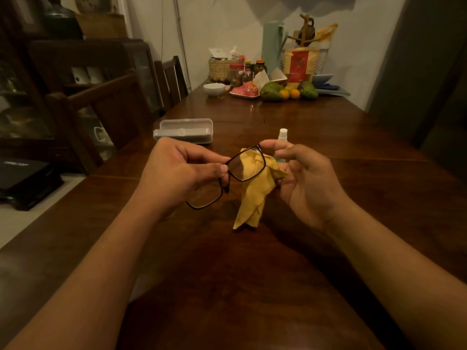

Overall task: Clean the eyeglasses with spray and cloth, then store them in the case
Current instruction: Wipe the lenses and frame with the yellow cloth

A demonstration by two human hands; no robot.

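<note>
This is a home dining room, dimly lit. A long dark wooden bench [252,274] runs up the middle of the frame, with wooden chairs [171,79] drawn up along its left edge. A dark glass-fronted cabinet [75,61] fills the upper left. At the far end, top centre, household food crowds together against a plain wall: a woven basket [219,69], jars [260,66], a white bowl [214,89], mangoes [271,91], oranges [294,93] and a snack bag [298,64].
</note>
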